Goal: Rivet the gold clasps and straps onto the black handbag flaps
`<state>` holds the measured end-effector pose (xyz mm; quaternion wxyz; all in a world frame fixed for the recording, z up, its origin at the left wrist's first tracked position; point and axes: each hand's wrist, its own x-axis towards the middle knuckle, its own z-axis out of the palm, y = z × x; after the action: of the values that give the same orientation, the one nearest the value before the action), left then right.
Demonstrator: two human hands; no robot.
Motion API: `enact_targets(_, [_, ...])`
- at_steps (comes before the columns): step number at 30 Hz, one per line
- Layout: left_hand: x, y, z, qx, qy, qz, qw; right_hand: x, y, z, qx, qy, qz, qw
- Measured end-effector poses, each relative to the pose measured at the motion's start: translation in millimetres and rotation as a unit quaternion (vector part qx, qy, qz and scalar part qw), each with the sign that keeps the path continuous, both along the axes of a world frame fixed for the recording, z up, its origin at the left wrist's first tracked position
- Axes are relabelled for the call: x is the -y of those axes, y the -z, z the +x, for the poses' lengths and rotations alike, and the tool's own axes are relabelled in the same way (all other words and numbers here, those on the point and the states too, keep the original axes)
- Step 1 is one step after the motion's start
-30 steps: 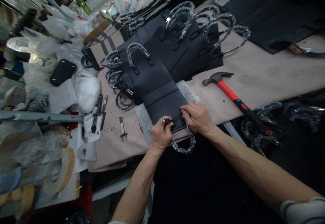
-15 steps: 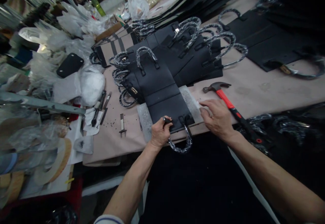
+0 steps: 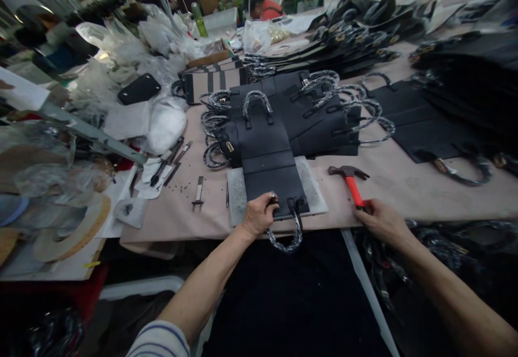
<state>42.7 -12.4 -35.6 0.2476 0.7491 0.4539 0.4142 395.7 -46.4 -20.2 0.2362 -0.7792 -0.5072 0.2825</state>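
My left hand (image 3: 259,215) is closed around a short metal punch (image 3: 272,197), whose top end shows above the fingers. The hand rests on the near end of a black leather bag panel (image 3: 270,163), beside a plastic-wrapped handle (image 3: 289,246) that hangs past the table edge. Under the panel lies a pale slab (image 3: 314,187). My right hand (image 3: 378,219) is wrapped round the grip of a claw hammer (image 3: 353,185) with a red and black handle, its head lying on the table. The punch's lower end is hidden.
More black bag panels (image 3: 327,136) with wrapped handles are stacked behind. Left of the slab lie a pronged tool (image 3: 198,194) and several slim tools (image 3: 172,163). Plastic bags (image 3: 165,125) crowd the left side. Further black panels (image 3: 421,119) lie at the right. A person (image 3: 265,9) is at the back.
My right hand has moved from the slab's right edge over to the hammer and taken hold of its handle. My left hand stays on the panel with the punch. The camera view has shifted.
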Motion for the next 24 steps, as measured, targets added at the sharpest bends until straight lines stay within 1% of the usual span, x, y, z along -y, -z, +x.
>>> enact_targets(1, [0, 0.3, 0, -0.002, 0.0, 0.003, 1.0, -3, -6.2, -3, -0.104, 0.028, -0.041, 0.993])
enact_targets(2, [0, 0.5, 0, -0.004, 0.001, 0.007, 1.0, -5, -12.8, -6, -0.225, 0.055, -0.081, 0.969])
enact_targets(3, [0, 0.6, 0, -0.005, 0.002, 0.012, 1.0, -6, -19.6, -10, -0.337, 0.077, -0.112, 0.932])
enact_targets(4, [1, 0.6, 0, -0.005, 0.002, 0.017, 1.0, -7, -26.7, -16, -0.419, 0.088, -0.133, 0.894])
enact_targets(5, [1, 0.7, 0, -0.003, 0.001, 0.021, 1.0, -6, -34.0, -23, -0.468, 0.093, -0.149, 0.866])
enact_targets(6, [1, 0.7, 1, -0.002, 0.0, 0.022, 1.0, -5, -41.7, -30, -0.485, 0.097, -0.155, 0.855])
enact_targets(7, [1, 0.9, 1, 0.0, -0.001, 0.022, 1.0, -3, -50.0, -38, -0.477, 0.096, -0.149, 0.861])
enact_targets(8, [1, 1.0, 1, 0.002, -0.003, 0.02, 1.0, 0, -59.0, -46, -0.453, 0.085, -0.134, 0.877])
enact_targets(9, [1, 1.3, 1, 0.004, -0.003, 0.018, 1.0, 3, -68.9, -54, -0.418, 0.06, -0.108, 0.9])
enact_targets(11, [1, 2.2, 1, 0.006, -0.002, 0.015, 1.0, 8, -90.8, -68, -0.317, -0.019, -0.026, 0.948])
enact_targets(12, [1, 2.7, 1, 0.005, -0.001, 0.015, 1.0, 10, -101.9, -74, -0.252, -0.07, 0.016, 0.965])
enact_targets(13, [1, 3.4, 1, 0.004, -0.001, 0.016, 1.0, 12, -112.2, -80, -0.183, -0.123, 0.055, 0.974])
enact_targets(14, [1, 4.2, 1, 0.002, -0.003, 0.018, 1.0, 12, -121.0, -84, -0.116, -0.175, 0.086, 0.974])
enact_targets(16, [1, 5.7, 1, -0.002, -0.006, 0.018, 1.0, 11, -133.1, -92, -0.002, -0.273, 0.117, 0.955])
enact_targets(17, [1, 6.3, 1, -0.005, -0.007, 0.018, 1.0, 11, -136.4, -96, 0.04, -0.313, 0.123, 0.941])
enact_targets(19, [1, 7.1, 1, -0.011, -0.008, 0.016, 1.0, 9, -140.5, -101, 0.096, -0.362, 0.128, 0.918])
enact_targets(21, [1, 7.3, 1, -0.018, -0.005, 0.014, 1.0, 10, -144.7, -104, 0.123, -0.375, 0.147, 0.907])
enact_targets(24, [1, 7.5, 2, -0.024, -0.003, 0.014, 1.0, 17, -150.3, -105, 0.13, -0.339, 0.216, 0.906])
